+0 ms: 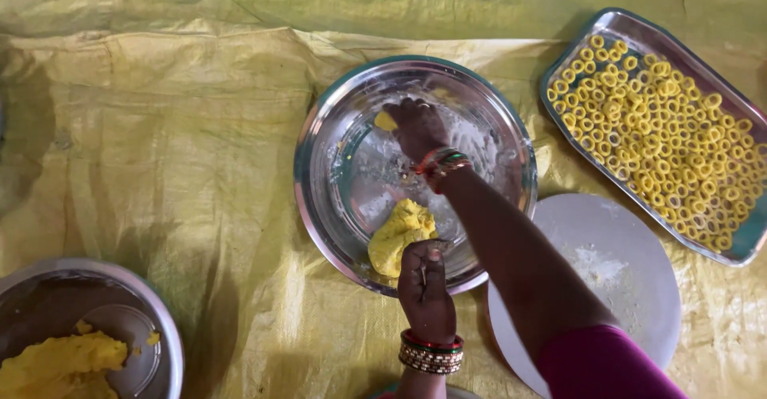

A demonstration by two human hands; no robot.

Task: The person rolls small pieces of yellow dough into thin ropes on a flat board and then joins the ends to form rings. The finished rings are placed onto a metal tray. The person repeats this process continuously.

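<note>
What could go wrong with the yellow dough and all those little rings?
The right hand presses a small dough bit near the far side of the steel plate; it might stick or slide over the rim onto the yellow sheet. The left hand pinches the big dough lump at the near rim, so a piece could drop off. The tray of rings lies close to the reaching arm, which might bump it.

Setting: I log this as a home snack-making spot on the floor. Evidence: crinkled yellow sheet (160,151) as work surface; steel basin (335,183) at its middle; tray of small dough rings (663,127) at right edge; floured round board (607,279); dough bowl (152,327) at lower-left corner.
</note>
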